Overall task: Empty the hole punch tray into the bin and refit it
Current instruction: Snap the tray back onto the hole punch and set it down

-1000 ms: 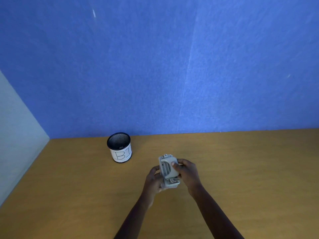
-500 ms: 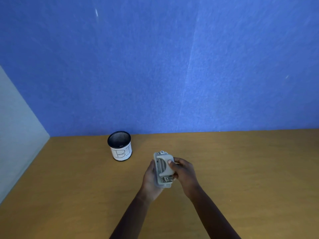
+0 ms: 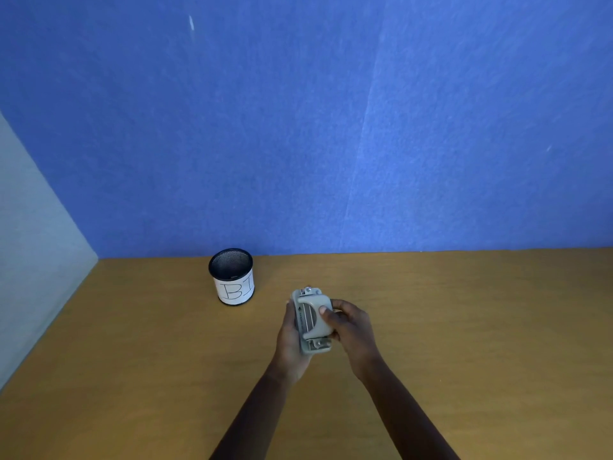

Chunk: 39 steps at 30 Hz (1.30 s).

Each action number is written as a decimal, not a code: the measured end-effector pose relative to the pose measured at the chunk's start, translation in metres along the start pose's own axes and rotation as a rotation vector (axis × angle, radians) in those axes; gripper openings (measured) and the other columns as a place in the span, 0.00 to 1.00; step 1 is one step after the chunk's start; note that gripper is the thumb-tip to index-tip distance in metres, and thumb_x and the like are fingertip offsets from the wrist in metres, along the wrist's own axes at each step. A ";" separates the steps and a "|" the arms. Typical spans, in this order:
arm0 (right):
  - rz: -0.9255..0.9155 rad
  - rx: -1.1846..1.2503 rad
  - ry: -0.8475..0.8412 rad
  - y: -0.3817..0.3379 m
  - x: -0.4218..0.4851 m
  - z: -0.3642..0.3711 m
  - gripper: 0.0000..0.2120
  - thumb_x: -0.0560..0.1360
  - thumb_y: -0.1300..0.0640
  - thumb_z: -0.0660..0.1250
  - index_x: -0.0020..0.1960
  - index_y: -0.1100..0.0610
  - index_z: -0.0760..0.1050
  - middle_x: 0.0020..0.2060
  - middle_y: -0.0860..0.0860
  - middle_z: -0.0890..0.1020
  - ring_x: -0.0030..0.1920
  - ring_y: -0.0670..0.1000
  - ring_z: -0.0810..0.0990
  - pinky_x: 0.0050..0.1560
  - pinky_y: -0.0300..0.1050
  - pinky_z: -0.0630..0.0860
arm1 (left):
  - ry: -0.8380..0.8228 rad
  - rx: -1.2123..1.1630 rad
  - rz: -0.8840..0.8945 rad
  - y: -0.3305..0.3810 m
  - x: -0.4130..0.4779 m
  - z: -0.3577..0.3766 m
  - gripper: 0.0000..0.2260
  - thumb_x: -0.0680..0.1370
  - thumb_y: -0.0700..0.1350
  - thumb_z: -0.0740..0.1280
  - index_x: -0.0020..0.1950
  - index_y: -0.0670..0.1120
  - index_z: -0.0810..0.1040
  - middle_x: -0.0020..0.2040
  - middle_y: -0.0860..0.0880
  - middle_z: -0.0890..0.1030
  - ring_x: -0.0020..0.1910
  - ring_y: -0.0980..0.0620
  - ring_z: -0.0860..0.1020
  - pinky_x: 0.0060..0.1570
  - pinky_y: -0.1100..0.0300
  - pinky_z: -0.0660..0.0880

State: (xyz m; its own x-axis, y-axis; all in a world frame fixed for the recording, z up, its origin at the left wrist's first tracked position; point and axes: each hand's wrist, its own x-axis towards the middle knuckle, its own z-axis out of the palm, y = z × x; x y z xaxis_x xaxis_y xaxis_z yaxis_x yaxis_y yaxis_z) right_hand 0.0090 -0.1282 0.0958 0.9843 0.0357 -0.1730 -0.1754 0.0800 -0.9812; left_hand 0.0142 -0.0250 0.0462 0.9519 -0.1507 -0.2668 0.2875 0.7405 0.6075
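Observation:
A grey hole punch (image 3: 311,322) is held above the wooden desk, stood on end with its handle facing me. My left hand (image 3: 290,340) cups its left side and underside. My right hand (image 3: 353,328) grips its right side, thumb pressed on the handle. The tray on the underside is hidden from me. The bin (image 3: 232,277), a black mesh cup with a white paper label, stands upright on the desk to the left and behind the punch, apart from both hands.
A wooden desk (image 3: 464,327) spreads to all sides of the hands. A blue felt partition (image 3: 331,127) closes the back, and a grey panel (image 3: 30,244) closes the left side.
Both hands have carried the hole punch slightly left, and it has turned a little so the handle faces me more. The bin has not moved.

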 end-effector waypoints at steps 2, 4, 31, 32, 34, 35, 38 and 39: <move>-0.005 0.001 -0.006 0.001 -0.001 0.000 0.07 0.75 0.66 0.64 0.51 0.64 0.78 0.37 0.56 0.81 0.36 0.50 0.78 0.38 0.43 0.77 | 0.006 0.014 0.006 0.001 -0.001 0.000 0.23 0.80 0.58 0.44 0.53 0.53 0.78 0.41 0.50 0.86 0.36 0.53 0.83 0.31 0.59 0.78; -0.001 0.002 -0.015 0.001 -0.001 0.000 0.08 0.75 0.66 0.64 0.53 0.65 0.78 0.37 0.56 0.81 0.36 0.50 0.79 0.40 0.44 0.77 | 0.004 0.020 0.007 0.003 -0.003 0.000 0.22 0.80 0.58 0.44 0.57 0.55 0.76 0.45 0.51 0.84 0.40 0.53 0.81 0.35 0.58 0.77; -0.331 -0.590 -0.036 -0.005 -0.002 -0.005 0.11 0.78 0.60 0.61 0.45 0.65 0.79 0.33 0.53 0.78 0.31 0.44 0.72 0.32 0.32 0.67 | 0.069 0.288 0.126 0.017 -0.001 0.004 0.22 0.81 0.52 0.49 0.54 0.39 0.77 0.45 0.43 0.80 0.43 0.48 0.77 0.44 0.54 0.73; -0.341 -0.581 0.028 -0.008 0.002 -0.006 0.11 0.78 0.60 0.61 0.45 0.64 0.80 0.34 0.50 0.79 0.31 0.42 0.73 0.32 0.27 0.66 | 0.074 0.274 0.118 0.017 0.000 0.004 0.21 0.81 0.52 0.49 0.51 0.41 0.78 0.44 0.43 0.79 0.42 0.48 0.77 0.44 0.54 0.72; -0.337 -0.560 0.119 -0.013 0.010 -0.010 0.09 0.77 0.62 0.62 0.47 0.64 0.80 0.37 0.49 0.80 0.35 0.41 0.75 0.33 0.21 0.67 | 0.075 0.282 0.097 0.015 0.001 0.005 0.20 0.81 0.52 0.51 0.48 0.44 0.79 0.43 0.44 0.80 0.41 0.49 0.78 0.44 0.54 0.73; -0.316 -0.550 0.125 -0.015 0.013 -0.012 0.08 0.76 0.63 0.63 0.49 0.64 0.80 0.39 0.49 0.80 0.36 0.40 0.75 0.34 0.19 0.67 | 0.072 0.306 0.083 0.014 0.001 0.005 0.19 0.81 0.52 0.51 0.47 0.44 0.79 0.42 0.45 0.82 0.40 0.50 0.79 0.43 0.55 0.74; -0.229 -0.513 0.055 -0.017 0.021 -0.013 0.10 0.75 0.65 0.64 0.55 0.65 0.79 0.46 0.56 0.83 0.43 0.47 0.79 0.48 0.33 0.77 | 0.058 0.371 0.051 0.013 0.002 0.005 0.19 0.81 0.52 0.52 0.46 0.45 0.79 0.36 0.50 0.85 0.35 0.55 0.82 0.38 0.59 0.77; -0.201 -0.489 0.032 -0.018 0.021 -0.013 0.10 0.75 0.65 0.64 0.55 0.65 0.79 0.48 0.60 0.84 0.44 0.50 0.79 0.51 0.43 0.79 | 0.058 0.383 0.050 0.013 0.002 0.004 0.19 0.81 0.52 0.52 0.46 0.45 0.80 0.36 0.50 0.85 0.35 0.55 0.82 0.38 0.59 0.77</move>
State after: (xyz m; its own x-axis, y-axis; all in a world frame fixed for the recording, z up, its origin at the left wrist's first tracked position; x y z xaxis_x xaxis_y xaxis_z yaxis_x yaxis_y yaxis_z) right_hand 0.0335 -0.1415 0.1090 0.9990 0.0360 0.0275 0.0395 -0.3920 -0.9191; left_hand 0.0208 -0.0187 0.0567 0.9614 -0.0749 -0.2647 0.2697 0.4459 0.8535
